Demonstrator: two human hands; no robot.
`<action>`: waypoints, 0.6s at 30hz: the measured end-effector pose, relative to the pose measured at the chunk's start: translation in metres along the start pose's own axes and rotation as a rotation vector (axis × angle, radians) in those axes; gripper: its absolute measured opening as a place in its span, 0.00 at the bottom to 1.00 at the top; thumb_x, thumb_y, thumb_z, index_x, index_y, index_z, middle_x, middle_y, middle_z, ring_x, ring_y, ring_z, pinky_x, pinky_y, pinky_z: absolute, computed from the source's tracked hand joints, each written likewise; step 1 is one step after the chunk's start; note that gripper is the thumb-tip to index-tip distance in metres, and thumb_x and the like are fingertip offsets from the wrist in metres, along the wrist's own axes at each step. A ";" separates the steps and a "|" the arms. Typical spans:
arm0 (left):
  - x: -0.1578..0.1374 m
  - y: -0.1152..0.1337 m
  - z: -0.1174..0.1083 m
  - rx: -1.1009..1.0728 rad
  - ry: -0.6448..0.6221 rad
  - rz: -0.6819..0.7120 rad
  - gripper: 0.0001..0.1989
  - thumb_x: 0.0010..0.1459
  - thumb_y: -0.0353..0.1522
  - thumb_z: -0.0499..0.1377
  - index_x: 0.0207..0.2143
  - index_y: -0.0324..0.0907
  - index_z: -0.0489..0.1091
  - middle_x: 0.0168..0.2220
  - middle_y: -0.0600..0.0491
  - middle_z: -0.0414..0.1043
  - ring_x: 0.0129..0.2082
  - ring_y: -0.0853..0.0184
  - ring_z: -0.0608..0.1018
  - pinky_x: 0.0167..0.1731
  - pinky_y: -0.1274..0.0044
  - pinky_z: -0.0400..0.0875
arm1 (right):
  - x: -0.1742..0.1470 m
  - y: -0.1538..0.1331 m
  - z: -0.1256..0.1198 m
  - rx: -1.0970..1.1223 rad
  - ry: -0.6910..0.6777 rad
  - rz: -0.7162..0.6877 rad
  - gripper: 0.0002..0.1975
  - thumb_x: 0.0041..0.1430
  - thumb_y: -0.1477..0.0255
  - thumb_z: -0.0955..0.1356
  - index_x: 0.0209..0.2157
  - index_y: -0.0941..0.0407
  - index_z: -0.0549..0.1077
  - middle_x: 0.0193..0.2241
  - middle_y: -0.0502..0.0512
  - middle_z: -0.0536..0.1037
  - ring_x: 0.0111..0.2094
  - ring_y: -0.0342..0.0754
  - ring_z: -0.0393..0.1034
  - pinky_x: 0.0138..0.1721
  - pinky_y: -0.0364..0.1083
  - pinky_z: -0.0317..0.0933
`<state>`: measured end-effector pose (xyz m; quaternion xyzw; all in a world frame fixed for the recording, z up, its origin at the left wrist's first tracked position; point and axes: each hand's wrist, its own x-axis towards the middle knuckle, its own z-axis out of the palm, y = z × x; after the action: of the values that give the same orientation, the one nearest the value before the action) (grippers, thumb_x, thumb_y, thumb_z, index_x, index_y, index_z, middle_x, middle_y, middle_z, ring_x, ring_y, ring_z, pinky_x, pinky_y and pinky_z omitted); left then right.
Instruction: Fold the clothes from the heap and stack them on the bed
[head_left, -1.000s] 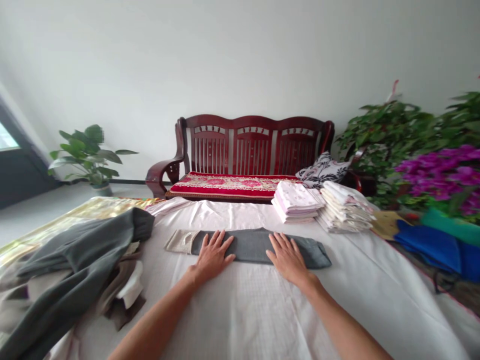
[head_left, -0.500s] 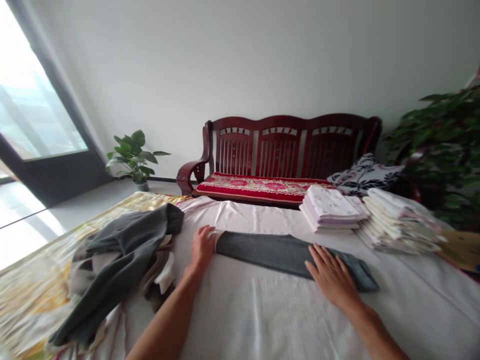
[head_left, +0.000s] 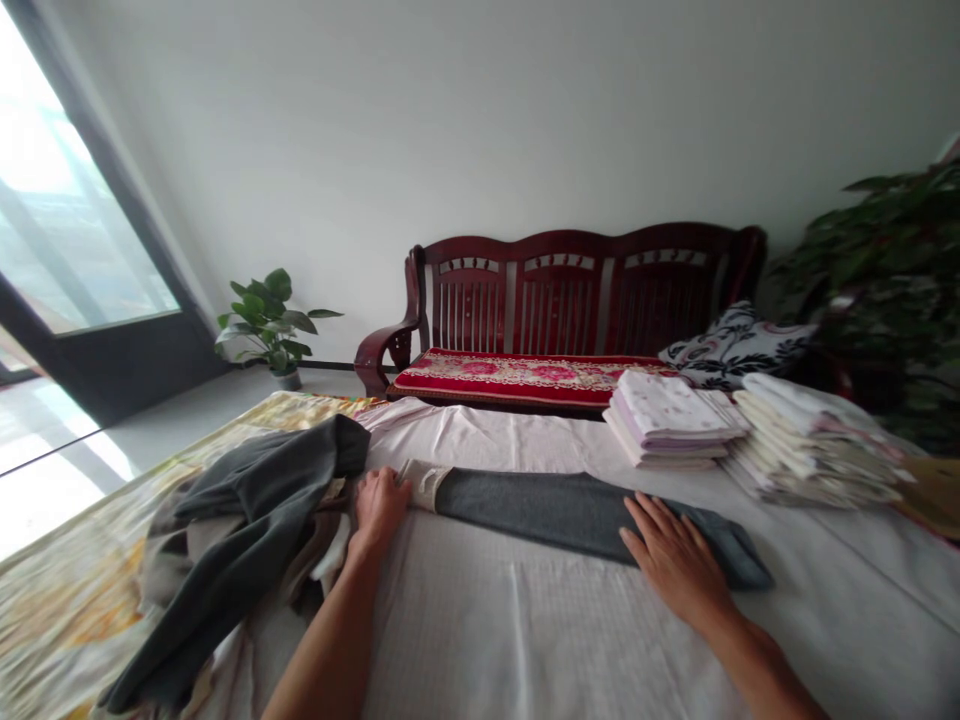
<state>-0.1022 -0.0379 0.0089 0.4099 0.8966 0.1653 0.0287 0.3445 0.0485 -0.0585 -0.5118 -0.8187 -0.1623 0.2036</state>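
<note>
Dark grey trousers [head_left: 532,505], folded lengthwise into a long strip, lie flat across the white sheet [head_left: 465,610]. Their pale beige cuff [head_left: 421,485] is at the left end. My left hand [head_left: 381,505] has its fingers curled on the end of that cuff. Flat on the wider right end of the trousers, my right hand [head_left: 675,560] rests with fingers stretched out. A crumpled dark grey garment [head_left: 262,500] with brown and white cloth beneath it lies just left of my left hand.
Two stacks of folded cloth stand at the back right, a white and lilac stack [head_left: 671,425] and a cream stack [head_left: 814,445]. Behind is a red wooden bench [head_left: 592,290] with a patterned cushion [head_left: 739,345]. A yellow patterned cloth [head_left: 75,590] lies at left.
My left hand has moved left along the trousers' end, and more of the beige cuff now shows. My right hand stays flat on the trousers, shifted slightly right and down in view.
</note>
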 end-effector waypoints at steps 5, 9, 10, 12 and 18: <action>-0.002 0.001 -0.005 0.023 0.100 0.011 0.19 0.60 0.38 0.56 0.52 0.41 0.70 0.51 0.43 0.73 0.50 0.55 0.74 0.46 0.71 0.66 | 0.000 0.001 0.002 -0.002 0.021 -0.003 0.28 0.67 0.58 0.54 0.58 0.56 0.71 0.61 0.62 0.70 0.61 0.59 0.63 0.60 0.61 0.55; -0.007 0.005 -0.009 0.129 0.126 0.071 0.16 0.62 0.41 0.55 0.46 0.44 0.74 0.48 0.43 0.74 0.49 0.53 0.74 0.47 0.68 0.65 | 0.000 0.002 0.002 0.005 0.025 -0.014 0.28 0.67 0.58 0.55 0.58 0.56 0.71 0.61 0.62 0.70 0.61 0.59 0.64 0.60 0.61 0.56; -0.007 0.005 -0.009 0.143 0.083 0.075 0.16 0.62 0.42 0.54 0.44 0.44 0.75 0.47 0.43 0.75 0.49 0.53 0.74 0.47 0.68 0.66 | 0.000 0.002 0.002 0.010 0.029 -0.015 0.28 0.67 0.59 0.55 0.58 0.56 0.71 0.61 0.62 0.70 0.61 0.59 0.64 0.60 0.61 0.56; -0.006 0.005 -0.008 0.164 0.016 0.069 0.18 0.62 0.45 0.53 0.43 0.43 0.75 0.46 0.42 0.75 0.49 0.51 0.75 0.48 0.67 0.66 | 0.000 0.002 0.001 0.017 0.033 -0.010 0.28 0.67 0.58 0.55 0.58 0.57 0.71 0.60 0.62 0.71 0.61 0.59 0.64 0.60 0.62 0.56; -0.001 0.006 -0.004 0.150 -0.019 0.059 0.19 0.62 0.46 0.54 0.42 0.42 0.75 0.48 0.41 0.76 0.50 0.51 0.76 0.46 0.68 0.67 | 0.000 0.002 0.002 0.036 0.010 -0.004 0.28 0.66 0.58 0.55 0.58 0.57 0.71 0.61 0.62 0.70 0.61 0.59 0.63 0.60 0.62 0.55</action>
<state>-0.0980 -0.0365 0.0141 0.4385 0.8937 0.0945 0.0017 0.3456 0.0500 -0.0598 -0.5057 -0.8215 -0.1503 0.2165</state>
